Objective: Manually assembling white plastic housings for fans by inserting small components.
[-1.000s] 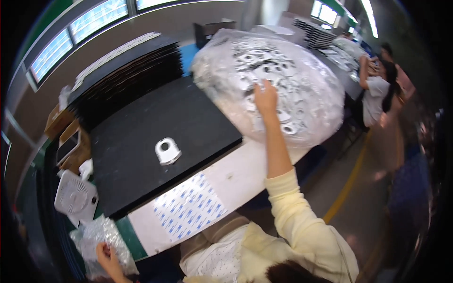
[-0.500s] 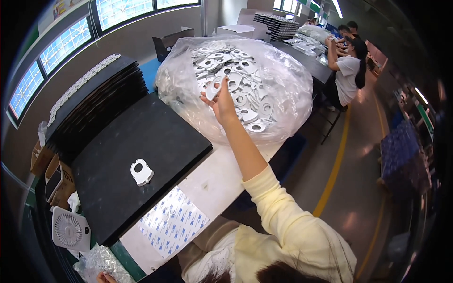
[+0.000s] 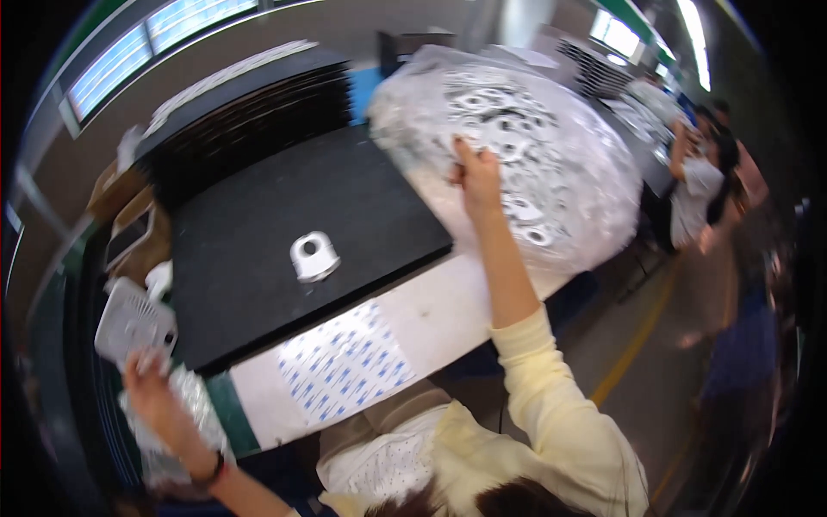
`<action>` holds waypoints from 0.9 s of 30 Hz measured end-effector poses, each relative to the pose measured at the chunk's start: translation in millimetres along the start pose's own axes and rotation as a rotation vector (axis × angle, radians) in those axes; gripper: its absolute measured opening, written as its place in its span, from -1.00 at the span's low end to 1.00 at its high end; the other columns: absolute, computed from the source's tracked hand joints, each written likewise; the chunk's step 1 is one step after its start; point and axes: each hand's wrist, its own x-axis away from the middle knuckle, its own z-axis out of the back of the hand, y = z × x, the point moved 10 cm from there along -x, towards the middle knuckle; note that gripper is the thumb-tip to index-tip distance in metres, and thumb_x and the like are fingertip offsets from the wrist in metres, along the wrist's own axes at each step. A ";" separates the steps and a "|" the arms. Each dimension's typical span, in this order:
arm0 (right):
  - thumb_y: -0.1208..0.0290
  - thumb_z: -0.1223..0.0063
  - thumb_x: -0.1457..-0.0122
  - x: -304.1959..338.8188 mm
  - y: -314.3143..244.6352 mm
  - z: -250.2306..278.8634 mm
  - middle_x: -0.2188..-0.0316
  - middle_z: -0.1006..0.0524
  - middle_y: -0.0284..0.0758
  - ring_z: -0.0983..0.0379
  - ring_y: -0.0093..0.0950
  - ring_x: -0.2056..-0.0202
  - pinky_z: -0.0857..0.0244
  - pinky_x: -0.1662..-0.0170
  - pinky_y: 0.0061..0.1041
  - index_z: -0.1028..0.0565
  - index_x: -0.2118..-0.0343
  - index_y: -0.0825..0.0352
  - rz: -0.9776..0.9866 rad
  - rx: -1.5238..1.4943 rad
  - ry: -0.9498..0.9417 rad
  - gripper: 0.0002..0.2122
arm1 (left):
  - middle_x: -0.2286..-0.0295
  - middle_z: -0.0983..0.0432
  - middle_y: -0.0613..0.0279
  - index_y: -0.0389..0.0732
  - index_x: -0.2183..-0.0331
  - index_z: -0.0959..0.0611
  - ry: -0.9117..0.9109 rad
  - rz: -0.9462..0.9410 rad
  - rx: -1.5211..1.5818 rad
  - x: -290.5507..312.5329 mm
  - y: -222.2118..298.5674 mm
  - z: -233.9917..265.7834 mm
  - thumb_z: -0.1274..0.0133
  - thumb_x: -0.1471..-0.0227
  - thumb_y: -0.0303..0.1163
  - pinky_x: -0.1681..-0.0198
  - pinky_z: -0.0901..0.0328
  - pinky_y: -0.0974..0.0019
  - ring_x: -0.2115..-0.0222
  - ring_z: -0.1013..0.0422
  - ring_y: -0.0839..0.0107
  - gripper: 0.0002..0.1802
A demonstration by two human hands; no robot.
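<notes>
My right hand (image 3: 479, 177) is closed at the left side of a big clear plastic bag (image 3: 599, 164). The white plastic part it held a moment ago is now blurred and mostly hidden by the fingers. Inside the bag lies a heap of white plastic parts (image 3: 519, 209), each with a round hole. One such white part (image 3: 314, 256) rests alone on a black foam board (image 3: 241, 215). My left hand (image 3: 164, 405) is raised over a small crinkled clear bag (image 3: 194, 396), close to a white fan (image 3: 129, 320). Motion smears its fingers.
A stack of black boards (image 3: 250, 112) stands at the back left, with a row of white parts on top. A sheet with blue print (image 3: 345, 362) lies on the white table edge. Cardboard boxes (image 3: 142, 207) stand at the left. A co-worker (image 3: 702, 185) sits at the far right.
My right hand has drawn back leftward from over the heap to the bag's side. My left hand has risen into view from the lower left. The whole view has swung left.
</notes>
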 end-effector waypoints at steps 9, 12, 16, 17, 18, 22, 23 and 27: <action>0.41 -0.05 -0.13 62.0 35.7 -86.2 0.50 -0.41 -0.44 -0.22 -0.71 0.60 -0.08 0.56 -0.68 -0.40 0.32 0.35 -0.252 0.044 -0.325 -0.86 | 0.35 -0.48 0.22 -0.26 0.24 -0.45 -0.537 0.629 0.746 5.7 -67.7 -234.9 0.12 -0.16 -0.35 0.26 -0.34 0.55 0.40 -0.40 0.59 -0.80; 0.42 -0.02 -0.14 82.7 47.7 -106.4 0.46 -0.44 -0.37 -0.31 -0.64 0.54 -0.17 0.50 -0.64 -0.39 0.29 0.39 -0.336 0.056 -0.443 -0.84 | 0.33 -0.51 0.17 -0.26 0.27 -0.47 -0.504 0.664 0.831 12.7 -75.5 -235.7 0.13 -0.17 -0.33 0.24 -0.36 0.57 0.40 -0.41 0.62 -0.80; 0.47 -0.01 -0.12 122.8 50.8 -135.4 0.52 -0.43 -0.35 -0.35 -0.60 0.56 -0.22 0.46 -0.63 -0.40 0.30 0.43 -0.411 0.120 -0.653 -0.85 | 0.37 -0.48 0.26 -0.24 0.27 -0.46 -0.509 0.669 0.795 19.7 -82.7 -225.8 0.11 -0.16 -0.33 0.24 -0.33 0.57 0.40 -0.39 0.63 -0.82; 0.48 -0.02 -0.11 134.8 49.8 -143.0 0.55 -0.42 -0.37 -0.34 -0.61 0.58 -0.22 0.48 -0.65 -0.42 0.33 0.43 -0.412 0.161 -0.745 -0.86 | 0.37 -0.48 0.26 -0.24 0.27 -0.46 -0.518 0.654 0.787 19.0 -82.6 -225.0 0.11 -0.16 -0.34 0.24 -0.33 0.57 0.40 -0.38 0.64 -0.82; 0.48 -0.05 -0.08 145.1 46.8 -146.7 0.60 -0.42 -0.40 -0.31 -0.64 0.63 -0.19 0.55 -0.68 -0.44 0.38 0.43 -0.428 0.245 -0.782 -0.88 | 0.36 -0.48 0.26 -0.24 0.24 -0.46 -0.503 0.659 0.773 17.0 -83.7 -223.4 0.11 -0.16 -0.36 0.24 -0.33 0.58 0.40 -0.38 0.64 -0.82; 0.58 -0.08 -0.05 187.6 44.2 -161.7 0.47 -0.53 -0.32 -0.42 -0.66 0.52 -0.33 0.46 -0.70 -0.49 0.37 0.45 -0.417 0.320 -1.020 -0.91 | 0.34 -0.46 0.25 -0.24 0.17 -0.46 -0.434 0.642 0.764 8.7 -84.3 -216.5 0.08 -0.14 -0.36 0.24 -0.33 0.59 0.39 -0.37 0.64 -0.77; 0.57 -0.11 -0.02 197.5 40.6 -164.9 0.47 -0.53 -0.32 -0.45 -0.63 0.51 -0.36 0.44 -0.66 -0.50 0.38 0.45 -0.360 0.332 -1.040 -0.90 | 0.34 -0.46 0.25 -0.24 0.17 -0.46 -0.423 0.654 0.765 8.1 -87.2 -214.8 0.08 -0.14 -0.36 0.24 -0.33 0.59 0.39 -0.37 0.64 -0.77; 0.56 -0.17 0.05 227.4 14.6 -190.1 0.54 -0.49 -0.33 -0.45 -0.57 0.53 -0.32 0.50 -0.64 -0.52 0.42 0.38 0.098 0.562 -1.303 -0.89 | 0.35 -0.50 0.26 -0.25 0.20 -0.51 -0.350 0.618 0.775 3.0 -93.2 -206.4 0.07 -0.14 -0.36 0.28 -0.31 0.59 0.42 -0.37 0.67 -0.78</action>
